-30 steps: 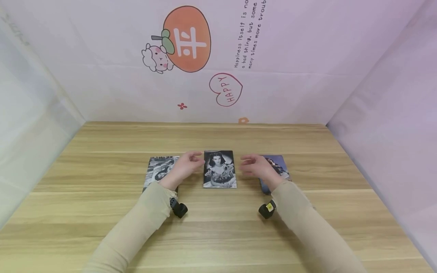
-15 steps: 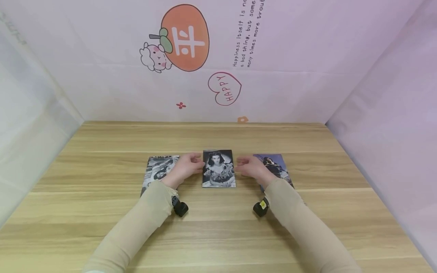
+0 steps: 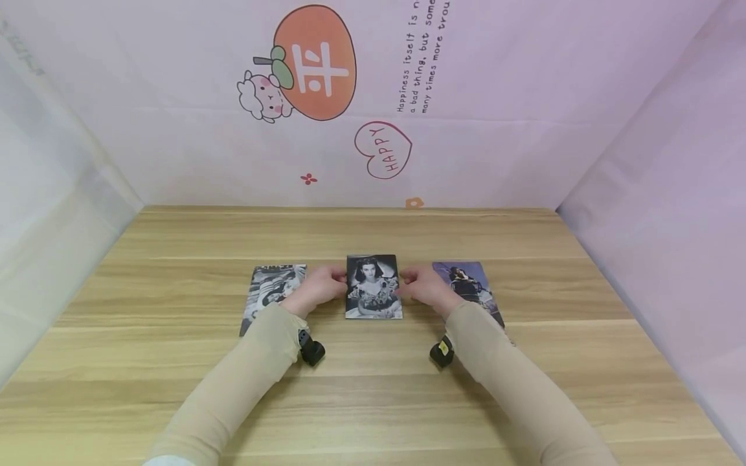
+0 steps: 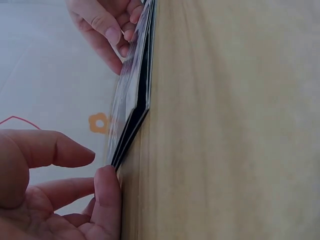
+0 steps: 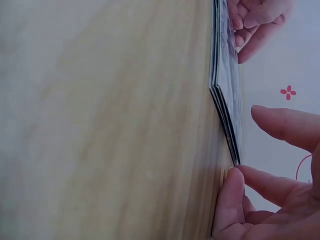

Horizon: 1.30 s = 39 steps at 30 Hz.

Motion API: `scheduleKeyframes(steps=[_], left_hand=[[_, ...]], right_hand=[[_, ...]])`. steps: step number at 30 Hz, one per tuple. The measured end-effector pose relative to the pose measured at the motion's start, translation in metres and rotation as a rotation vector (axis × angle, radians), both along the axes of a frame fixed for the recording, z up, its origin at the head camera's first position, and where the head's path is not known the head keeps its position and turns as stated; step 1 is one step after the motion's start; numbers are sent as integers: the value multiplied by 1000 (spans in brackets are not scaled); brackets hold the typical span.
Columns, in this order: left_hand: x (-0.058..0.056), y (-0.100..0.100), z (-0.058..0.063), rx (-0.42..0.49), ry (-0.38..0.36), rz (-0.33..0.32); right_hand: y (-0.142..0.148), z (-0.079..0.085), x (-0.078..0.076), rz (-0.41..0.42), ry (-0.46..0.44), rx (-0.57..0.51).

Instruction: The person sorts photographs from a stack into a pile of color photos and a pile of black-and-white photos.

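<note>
A small stack of photo cards [image 3: 374, 298], its top a black-and-white portrait, lies on the table between my hands. Thin layers show along the stack's edge [image 5: 225, 107] in the right wrist view, slightly parted in the left wrist view. My left hand [image 3: 322, 286] is at its left side, a fingertip right at the corner and the thumb held apart above. On the opposite side my right hand [image 3: 428, 287] mirrors this, with fingertips [image 5: 232, 182] at the near corner and its thumb raised away. Neither hand pinches the cards.
Another black-and-white photo card [image 3: 262, 291] lies left, partly behind the left forearm. A bluish photo card [image 3: 478, 285] lies right, partly covered by the right arm. The wooden table [image 3: 373, 401] meets a printed white cloth backdrop [image 3: 495, 162] behind and at both sides.
My right hand has moved left, off the bluish card, to the middle stack's right edge. My left hand has shifted slightly right and lower, to the left edge. The cards look unmoved.
</note>
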<state>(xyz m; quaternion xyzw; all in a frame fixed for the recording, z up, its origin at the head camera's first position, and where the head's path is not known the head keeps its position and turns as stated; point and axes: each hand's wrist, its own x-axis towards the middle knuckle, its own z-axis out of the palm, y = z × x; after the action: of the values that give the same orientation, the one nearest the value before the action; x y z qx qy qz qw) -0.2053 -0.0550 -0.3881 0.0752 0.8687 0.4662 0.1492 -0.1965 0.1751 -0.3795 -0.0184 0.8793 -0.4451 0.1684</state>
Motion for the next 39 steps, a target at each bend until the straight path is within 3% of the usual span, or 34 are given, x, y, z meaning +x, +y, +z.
scheduleKeyframes(steps=[20,28,35,39], left_hand=[[2,2,-1,-7,18,11],[2,4,-1,-15,-13,21],[3,5,-1,50,-37,31],[2,6,-1,108,-46,78]], right_hand=[[-5,-1,0,5,59,78],[-7,2,3,16,72,99],[-6,1,4,-31,56,76],[-6,1,4,-70,71,64]])
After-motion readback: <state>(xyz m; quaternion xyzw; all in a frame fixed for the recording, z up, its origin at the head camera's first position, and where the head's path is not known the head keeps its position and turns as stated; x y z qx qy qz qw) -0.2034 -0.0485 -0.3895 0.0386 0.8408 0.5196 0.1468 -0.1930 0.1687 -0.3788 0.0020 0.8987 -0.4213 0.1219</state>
